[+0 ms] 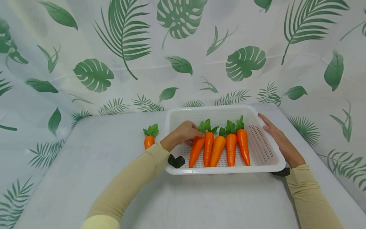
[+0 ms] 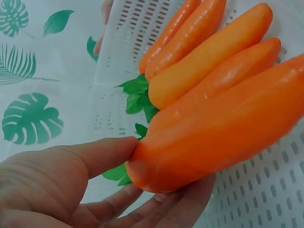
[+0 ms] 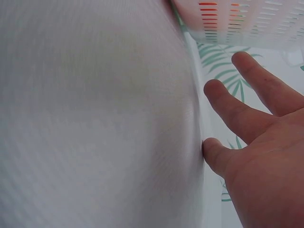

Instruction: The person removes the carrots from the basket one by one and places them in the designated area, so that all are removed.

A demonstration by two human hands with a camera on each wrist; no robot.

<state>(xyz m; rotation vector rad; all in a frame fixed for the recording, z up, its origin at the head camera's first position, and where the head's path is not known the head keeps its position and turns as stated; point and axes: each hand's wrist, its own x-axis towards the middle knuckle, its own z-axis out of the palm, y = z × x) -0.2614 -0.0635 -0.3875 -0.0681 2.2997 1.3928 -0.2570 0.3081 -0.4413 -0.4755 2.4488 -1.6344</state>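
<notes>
Several orange carrots with green leaves lie side by side in a white perforated basket [image 1: 220,171]. The left hand [image 1: 186,132] reaches over the basket's left side and holds the leftmost carrot [image 1: 196,152] near its leafy end. In the left wrist view the thumb of the left hand [image 2: 109,185] lies on the top end of that carrot [image 2: 213,137], with the other fingers beneath it. At the basket's right side, the right hand [image 1: 278,140] rests by the rim with fingers extended; the right wrist view shows the right hand [image 3: 266,128] with its fingers spread beside the basket [image 3: 266,23].
Another carrot [image 1: 149,142] lies on the white table [image 1: 114,143] to the left of the basket, partly hidden by the left sleeve. A white curtain [image 1: 200,63] with green leaf prints hangs behind the table.
</notes>
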